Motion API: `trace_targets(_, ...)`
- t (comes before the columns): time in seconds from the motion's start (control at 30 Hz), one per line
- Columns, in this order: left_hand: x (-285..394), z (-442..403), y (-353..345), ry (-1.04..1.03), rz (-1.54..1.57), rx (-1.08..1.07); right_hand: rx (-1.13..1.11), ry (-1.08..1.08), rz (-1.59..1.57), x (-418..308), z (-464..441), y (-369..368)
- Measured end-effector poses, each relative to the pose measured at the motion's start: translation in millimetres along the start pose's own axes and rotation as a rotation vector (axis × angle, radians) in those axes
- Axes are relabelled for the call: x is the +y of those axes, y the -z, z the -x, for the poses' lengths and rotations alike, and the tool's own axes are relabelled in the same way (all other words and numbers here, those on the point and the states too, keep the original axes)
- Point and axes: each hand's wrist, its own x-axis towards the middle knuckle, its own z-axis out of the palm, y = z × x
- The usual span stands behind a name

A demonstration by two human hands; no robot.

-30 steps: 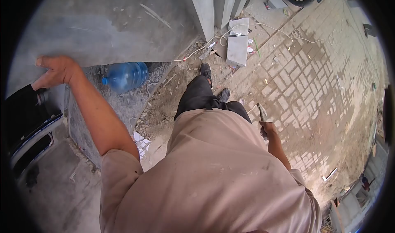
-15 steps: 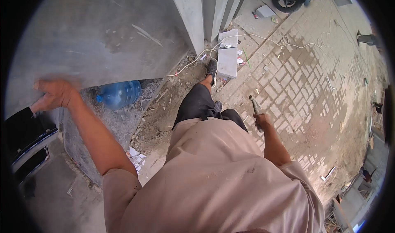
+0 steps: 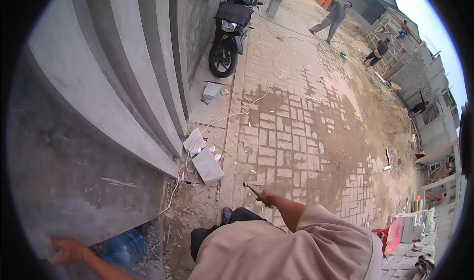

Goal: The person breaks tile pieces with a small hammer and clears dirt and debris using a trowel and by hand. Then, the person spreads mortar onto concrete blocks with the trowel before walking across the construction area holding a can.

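My left hand point(image 3: 68, 251) is at the lower left, against the near edge of a smooth grey concrete slab point(image 3: 94, 181); its fingers look extended, the tips partly lost in shadow. Just beside that forearm, a blue translucent water bottle point(image 3: 126, 248) lies on its side below the slab edge, partly covered by the arm. My right hand point(image 3: 267, 197) is closed around the handle of a hammer point(image 3: 254, 186), held out over the paving with its head pointing up and left. The hammer's exact head shape is hard to make out.
Pale blocks point(image 3: 208, 166) and a loose white cable point(image 3: 232, 114) lie beside grey concrete fins point(image 3: 158, 57). A motorcycle point(image 3: 224, 47) is parked ahead. A person point(image 3: 335, 19) stands on the brick paving point(image 3: 281, 131); others are near the scaffold point(image 3: 377, 45).
My view has tilted up and swung toward the lane, bringing the motorcycle and people into sight. The right hand still holds the hammer; the left remains at the slab edge.
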Motion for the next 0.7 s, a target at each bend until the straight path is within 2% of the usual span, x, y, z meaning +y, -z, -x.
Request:
trace_targets(0.07,-1,-3,1,-0.008,-0.005,-0.002,0.017,-0.214,-0.194,5,-3,-8)
trace_targets(0.1,0,-5,-2,-0.142,0.076,0.06,0.019,-0.214,-0.199,8,-5,-9)
trace_targets(0.17,-5,-5,-12,-0.243,0.151,0.108,-0.026,0.106,0.284,19,-10,-9)
trace_targets(0.2,-14,-1,-19,-0.217,0.136,0.096,-0.028,0.014,0.165,19,-3,-10)
trace_targets(0.23,19,6,5,-0.063,0.106,-0.025,-0.052,-0.076,0.065,13,9,-13)
trace_targets(0.3,-6,0,-8,-0.171,0.209,-0.07,-0.015,-0.15,-0.066,3,45,-20)
trace_targets(0.33,12,-1,11,-0.136,0.278,-0.15,0.011,-0.036,-0.128,16,42,-35)
trace_targets(0.43,37,20,83,0.041,0.556,-0.436,0.086,-0.016,-0.471,-10,95,-62)
trace_targets(0.47,30,32,97,0.135,0.699,-0.523,0.067,0.014,-0.451,-10,97,-66)
trace_targets(0.53,-31,98,118,0.124,0.559,-0.565,0.101,0.031,-0.335,-28,104,-75)
trace_targets(0.57,-57,142,140,0.228,0.523,-0.681,0.082,-0.021,-0.178,-36,96,-77)
trace_targets(0.67,-158,311,224,0.759,0.365,-1.079,-0.007,0.025,-0.046,-62,43,-101)
trace_targets(0.7,-202,384,266,0.822,0.376,-1.167,-0.114,0.03,-0.012,-70,10,-113)
